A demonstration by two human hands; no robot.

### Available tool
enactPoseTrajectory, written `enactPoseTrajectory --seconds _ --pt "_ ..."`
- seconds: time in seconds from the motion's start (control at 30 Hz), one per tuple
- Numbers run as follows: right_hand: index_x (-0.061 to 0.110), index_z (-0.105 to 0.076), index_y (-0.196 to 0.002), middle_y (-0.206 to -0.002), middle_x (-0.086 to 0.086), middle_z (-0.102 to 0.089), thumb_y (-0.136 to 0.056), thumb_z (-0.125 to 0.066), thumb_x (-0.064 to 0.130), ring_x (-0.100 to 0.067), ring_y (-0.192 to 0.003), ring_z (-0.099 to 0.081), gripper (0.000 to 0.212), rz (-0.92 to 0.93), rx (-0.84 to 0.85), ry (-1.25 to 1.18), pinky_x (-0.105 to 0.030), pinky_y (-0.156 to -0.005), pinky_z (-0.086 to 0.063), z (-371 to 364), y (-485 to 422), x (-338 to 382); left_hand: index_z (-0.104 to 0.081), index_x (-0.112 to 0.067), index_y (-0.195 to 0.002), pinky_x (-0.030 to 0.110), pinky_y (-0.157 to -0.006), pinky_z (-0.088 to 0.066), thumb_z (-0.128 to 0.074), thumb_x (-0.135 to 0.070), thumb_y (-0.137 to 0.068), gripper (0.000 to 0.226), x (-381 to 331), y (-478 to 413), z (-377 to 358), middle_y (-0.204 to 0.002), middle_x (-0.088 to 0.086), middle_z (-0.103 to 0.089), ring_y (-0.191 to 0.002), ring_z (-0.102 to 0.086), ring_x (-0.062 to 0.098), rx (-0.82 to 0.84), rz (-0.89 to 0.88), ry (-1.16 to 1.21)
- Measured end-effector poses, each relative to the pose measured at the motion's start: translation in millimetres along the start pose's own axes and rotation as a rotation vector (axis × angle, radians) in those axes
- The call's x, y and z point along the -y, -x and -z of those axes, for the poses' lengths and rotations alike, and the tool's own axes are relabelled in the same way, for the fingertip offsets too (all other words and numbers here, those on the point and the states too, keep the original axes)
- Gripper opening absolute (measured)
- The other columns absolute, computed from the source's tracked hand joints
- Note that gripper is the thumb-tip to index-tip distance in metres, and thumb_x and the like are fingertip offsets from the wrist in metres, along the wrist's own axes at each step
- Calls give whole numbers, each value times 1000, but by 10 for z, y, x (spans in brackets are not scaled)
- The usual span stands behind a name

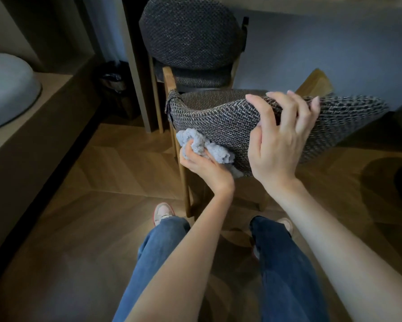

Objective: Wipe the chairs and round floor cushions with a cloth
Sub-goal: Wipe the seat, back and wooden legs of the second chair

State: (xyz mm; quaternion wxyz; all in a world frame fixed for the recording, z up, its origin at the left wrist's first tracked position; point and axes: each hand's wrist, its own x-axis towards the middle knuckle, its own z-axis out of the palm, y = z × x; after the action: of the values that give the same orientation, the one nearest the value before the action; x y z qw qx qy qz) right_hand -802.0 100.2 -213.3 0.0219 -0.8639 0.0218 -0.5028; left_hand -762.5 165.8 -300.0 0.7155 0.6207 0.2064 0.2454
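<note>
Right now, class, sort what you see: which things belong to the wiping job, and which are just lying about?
In the job:
cloth, held by the left hand
near chair, gripped by the right hand
far chair
round cushion

Just lying about:
bin
desk

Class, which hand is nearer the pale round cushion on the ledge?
Left. The left hand, gripping the cloth, is right of the cushion; the right hand grips the chair back farther right.
</note>
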Motion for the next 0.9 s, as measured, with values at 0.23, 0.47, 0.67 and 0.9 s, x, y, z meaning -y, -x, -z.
enactPoseTrajectory --seconds 0.23,0.47,0.67,0.9 --pt "21 -61 -125 -125 -12 -57 -87 -45 14 -28 -125 -36 42 -1 31 14 -51 -116 -12 25 -3 15 -36 -9 -140 29 -105 -37 -38 -9 -100 40 336 -190 285 -141 11 -32 -123 -42 26 211 356 -218" --pt "21 -62 -123 -124 -12 -58 -86 -45 16 -28 -124 -37 41 -31 51 10 -50 -116 -12 45 -14 48 -47 -12 -133 34 -106 -38 -52 -27 -97 40 -144 -554 482 -135 8 -44 -123 -46 19 156 53 -117" --pt "22 -63 -122 -124 -11 -58 -86 -46 17 -27 -124 -37 40 -44 32 4 -50 -117 -12 7 -6 60 -57 -28 -119 15 -87 -31 -57 -33 -92 27 -542 -505 26 -133 -6 -45 -110 -44 3 125 -14 -41" --pt "23 -65 -120 -124 -10 -59 -87 -46 19 -28 -125 -37 39 -87 -1 -9 -50 -116 -11 -35 -14 127 -58 -16 -122 20 -85 -34 -50 -29 -97 30 -392 -566 -72 -130 -4 -48 -107 -51 8 -6 -14 -74"
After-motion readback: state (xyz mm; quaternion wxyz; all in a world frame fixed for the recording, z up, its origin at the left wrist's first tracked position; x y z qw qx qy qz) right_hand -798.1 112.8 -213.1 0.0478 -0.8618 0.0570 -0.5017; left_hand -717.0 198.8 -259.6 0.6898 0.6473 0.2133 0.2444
